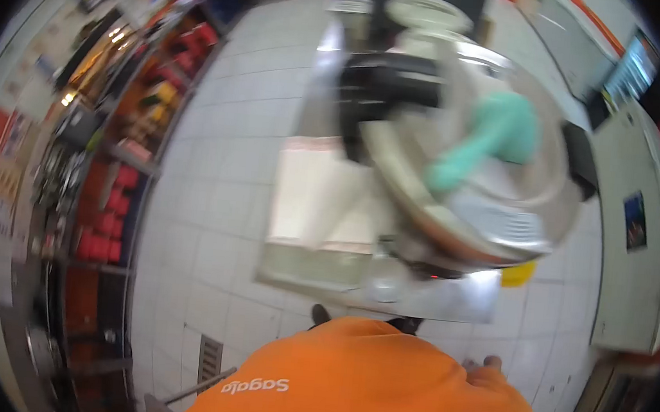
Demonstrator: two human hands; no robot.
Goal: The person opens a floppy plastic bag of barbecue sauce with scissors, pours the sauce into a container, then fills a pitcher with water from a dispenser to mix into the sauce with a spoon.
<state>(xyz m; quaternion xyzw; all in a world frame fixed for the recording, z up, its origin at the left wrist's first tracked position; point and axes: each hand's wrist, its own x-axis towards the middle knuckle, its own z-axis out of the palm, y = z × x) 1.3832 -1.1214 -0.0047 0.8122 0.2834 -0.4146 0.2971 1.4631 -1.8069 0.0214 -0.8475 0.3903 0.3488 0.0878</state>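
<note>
Orange cloth covers the person nearest me, a shirt [377,383] with small white lettering, and at its right side the right hand [486,364] peeks out. Only a few fingers show past the fabric, bent, and I cannot tell whether they are apart, together or closed on something. The left hand is out of my sight, so I cannot tell how its fingers stand either.

Ahead of the right hand and well apart from it, a big round pot [392,172] sits on the metal surface [459,297], towards its right side. A mint-green scoop [505,131] lies across the pot's round top, with a silvery slotted piece [513,226] near it; blur hides whether they are inside or resting on top. One dark handle [579,161] juts from the pot's right side, and a bulky black object [392,82] stands at its left.

Left of the pot, a pale cloth [315,193] with reddish bands lies on the surface, and a small clear bowl [385,280] is by the near edge. Something yellow [518,274] shows beyond the surface's right edge. Behind the pot is a whitish round dish [429,14]. White tiles cover the floor [218,133], and shelves [107,241] holding pinkish-red things line the left.
</note>
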